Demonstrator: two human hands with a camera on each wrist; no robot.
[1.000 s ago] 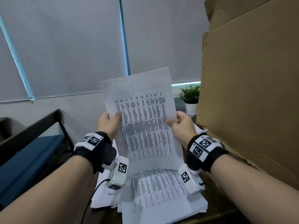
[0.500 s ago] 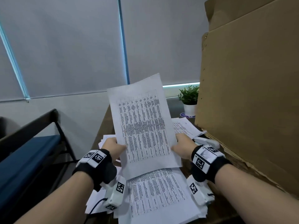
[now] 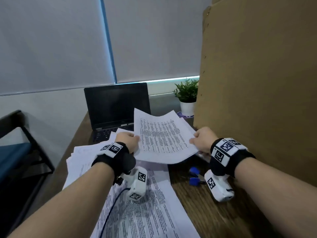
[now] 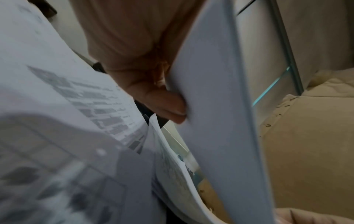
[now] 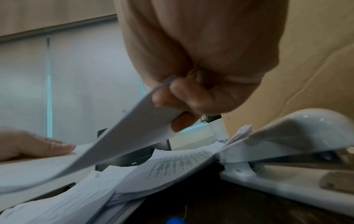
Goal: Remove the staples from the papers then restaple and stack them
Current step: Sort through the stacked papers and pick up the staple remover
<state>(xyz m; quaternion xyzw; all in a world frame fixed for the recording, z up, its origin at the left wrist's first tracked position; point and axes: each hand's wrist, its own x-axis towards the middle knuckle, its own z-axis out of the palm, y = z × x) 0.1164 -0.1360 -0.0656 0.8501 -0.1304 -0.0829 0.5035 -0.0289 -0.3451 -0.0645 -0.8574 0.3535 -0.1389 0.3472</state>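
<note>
A printed set of sheets (image 3: 163,140) hangs low over the desk, nearly flat, held at both side edges. My left hand (image 3: 127,139) pinches its left edge, thumb on top; from below, the fingers (image 4: 164,104) press the sheets' (image 4: 212,106) underside. My right hand (image 3: 202,140) grips the right edge, and its curled fingers (image 5: 184,98) clamp the paper (image 5: 134,130). A white stapler (image 5: 298,153) sits on the desk just right of that hand. A blue-handled staple remover (image 3: 194,176) lies below the held sheets.
Loose printed papers (image 3: 137,212) cover the wooden desk (image 3: 214,219) in front and to the left. An open black laptop (image 3: 116,107) stands behind them. A tall cardboard box (image 3: 257,83) walls the right side. A small potted plant (image 3: 187,95) is at the back.
Both hands have lowered the sheets from upright at chest height to nearly flat just above the desk. The view has tipped down, and the laptop now shows.
</note>
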